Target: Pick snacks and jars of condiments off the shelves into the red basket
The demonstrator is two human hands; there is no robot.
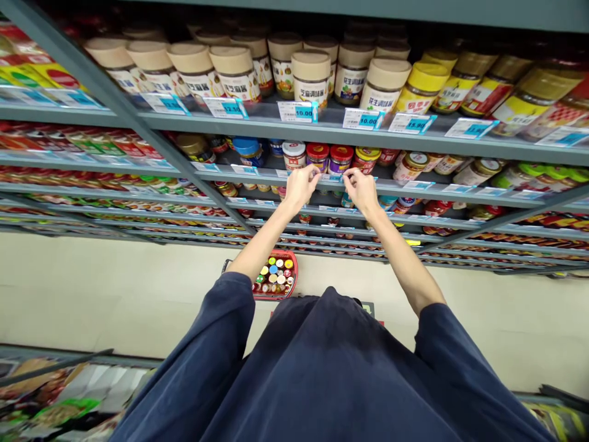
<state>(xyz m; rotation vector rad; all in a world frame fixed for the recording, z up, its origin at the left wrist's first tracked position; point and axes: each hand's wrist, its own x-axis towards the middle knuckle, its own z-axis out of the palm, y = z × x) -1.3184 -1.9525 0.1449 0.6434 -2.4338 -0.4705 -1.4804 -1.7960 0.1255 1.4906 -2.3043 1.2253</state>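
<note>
My left hand (pixel 301 186) and my right hand (pixel 362 189) are both raised to the edge of the second shelf. Thumb and fingers are pinched together on each, at the two ends of a small price tag (pixel 332 178) on that edge. Just behind the tag stand two red-lidded jars, one with a red label (pixel 317 157) and one with a purple label (pixel 340 159). Left of them is a white-lidded jar (pixel 293 155); to the right, a yellow-lidded jar (pixel 365 159). My fingers partly cover the shelf edge.
The top shelf (pixel 257 123) juts out above my hands, lined with beige-lidded jars (pixel 311 77) and price tags. Below by my left side is a red shopping basket (pixel 296 273) full of jars. Pale floor (pixel 115 288) runs beneath, with more goods behind me at lower left.
</note>
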